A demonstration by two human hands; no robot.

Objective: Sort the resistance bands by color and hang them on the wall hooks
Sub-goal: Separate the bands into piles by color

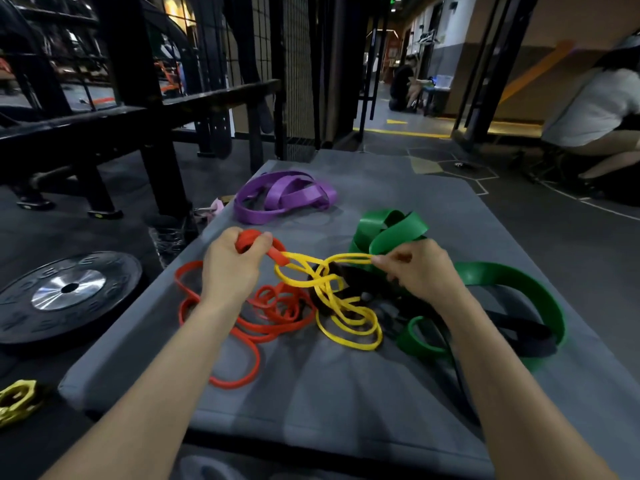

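Resistance bands lie tangled on a grey mat (311, 393). My left hand (232, 268) grips a bunch of the red bands (256, 327) and holds it above the mat. My right hand (415, 271) pinches a loop of the yellow bands (346, 317), which run through the red ones and stretch taut between my hands. Wide green bands (519, 282) and black bands (519, 334) lie under and to the right of my right hand. A separate heap of purple bands (284, 197) rests at the mat's far left. No wall hooks are in view.
A black weight plate (65, 292) lies on the floor left of the mat, with a yellow object (15, 400) nearer me. A black metal rack (138, 109) stands at the back left. One person (595, 112) crouches at the right, another (403, 84) farther back.
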